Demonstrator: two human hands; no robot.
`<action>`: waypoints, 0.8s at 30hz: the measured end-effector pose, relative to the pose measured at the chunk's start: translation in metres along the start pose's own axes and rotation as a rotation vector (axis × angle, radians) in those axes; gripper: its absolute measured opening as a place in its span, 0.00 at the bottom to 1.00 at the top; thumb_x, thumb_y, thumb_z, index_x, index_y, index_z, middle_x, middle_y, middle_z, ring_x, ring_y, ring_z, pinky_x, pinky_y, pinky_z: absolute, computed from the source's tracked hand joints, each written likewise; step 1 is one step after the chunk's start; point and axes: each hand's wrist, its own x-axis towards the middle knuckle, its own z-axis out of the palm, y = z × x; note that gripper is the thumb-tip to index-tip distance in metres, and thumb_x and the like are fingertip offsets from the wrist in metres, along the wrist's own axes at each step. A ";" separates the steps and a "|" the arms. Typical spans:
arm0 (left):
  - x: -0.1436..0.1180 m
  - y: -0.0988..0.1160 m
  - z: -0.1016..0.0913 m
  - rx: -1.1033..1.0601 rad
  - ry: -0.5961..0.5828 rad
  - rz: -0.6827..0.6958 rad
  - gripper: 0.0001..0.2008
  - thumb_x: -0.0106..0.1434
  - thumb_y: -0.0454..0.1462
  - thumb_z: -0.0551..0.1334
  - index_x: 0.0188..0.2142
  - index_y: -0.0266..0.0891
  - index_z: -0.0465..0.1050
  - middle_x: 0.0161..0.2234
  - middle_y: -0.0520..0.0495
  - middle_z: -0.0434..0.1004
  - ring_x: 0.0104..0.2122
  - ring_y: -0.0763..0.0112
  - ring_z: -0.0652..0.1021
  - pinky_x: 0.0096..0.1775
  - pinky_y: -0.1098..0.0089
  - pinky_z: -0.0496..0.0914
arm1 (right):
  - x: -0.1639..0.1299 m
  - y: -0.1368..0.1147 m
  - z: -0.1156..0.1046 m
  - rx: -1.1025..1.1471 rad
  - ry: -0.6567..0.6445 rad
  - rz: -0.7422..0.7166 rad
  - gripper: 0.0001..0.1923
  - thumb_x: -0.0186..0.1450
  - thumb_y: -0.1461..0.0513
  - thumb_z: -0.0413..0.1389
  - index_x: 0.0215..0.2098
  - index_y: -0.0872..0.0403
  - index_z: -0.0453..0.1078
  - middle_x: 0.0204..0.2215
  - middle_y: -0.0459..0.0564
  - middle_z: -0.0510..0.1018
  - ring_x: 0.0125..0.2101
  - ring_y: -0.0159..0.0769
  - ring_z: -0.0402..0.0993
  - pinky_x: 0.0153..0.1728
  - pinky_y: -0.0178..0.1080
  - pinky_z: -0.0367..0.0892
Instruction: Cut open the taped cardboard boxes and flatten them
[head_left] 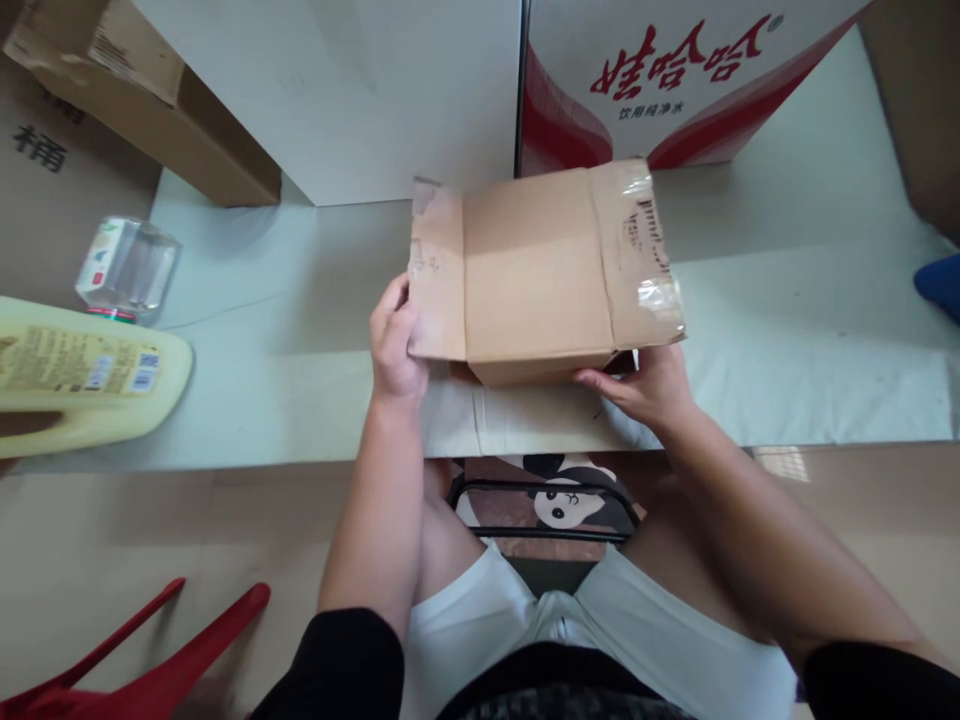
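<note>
A brown cardboard box (536, 265) is held tilted over the table's front edge, between my two hands. Its side flaps stick out left and right, and the right flap carries torn print and shiny clear tape. My left hand (397, 342) grips the left flap, fingers curled behind it. Under the right flap, my right hand (645, 385) holds the lower right corner, with the thumb along the bottom edge and the other fingers mostly hidden. A small dark gap shows near that thumb.
Behind stand a white box (405, 100) and a red-and-white carton (675, 90). A clear bottle (131, 265) and a yellow jug (90, 375) lie at the left of the pale-covered table (810, 370). Red chair legs (187, 650) are below left; something blue (941, 285) is at far right.
</note>
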 end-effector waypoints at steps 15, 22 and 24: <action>0.001 -0.009 0.007 -0.073 -0.024 -0.138 0.37 0.57 0.69 0.55 0.41 0.41 0.77 0.34 0.39 0.81 0.47 0.49 0.82 0.35 0.62 0.77 | 0.003 -0.009 0.002 0.085 0.252 0.114 0.25 0.61 0.43 0.63 0.46 0.51 0.72 0.38 0.56 0.81 0.38 0.46 0.79 0.41 0.50 0.77; -0.006 0.014 -0.001 -0.091 -0.207 -0.216 0.16 0.56 0.49 0.61 0.25 0.40 0.75 0.10 0.53 0.60 0.07 0.77 0.56 0.11 0.71 0.41 | 0.001 -0.004 0.008 0.394 0.350 0.343 0.26 0.65 0.38 0.55 0.28 0.51 0.69 0.26 0.49 0.75 0.31 0.42 0.77 0.33 0.44 0.76; -0.004 0.016 -0.002 -0.040 -0.218 -0.253 0.10 0.53 0.43 0.63 0.21 0.40 0.73 0.11 0.53 0.61 0.08 0.78 0.57 0.11 0.72 0.43 | 0.001 -0.003 0.009 0.426 0.428 0.396 0.24 0.64 0.40 0.57 0.26 0.51 0.66 0.24 0.47 0.72 0.30 0.40 0.76 0.31 0.42 0.75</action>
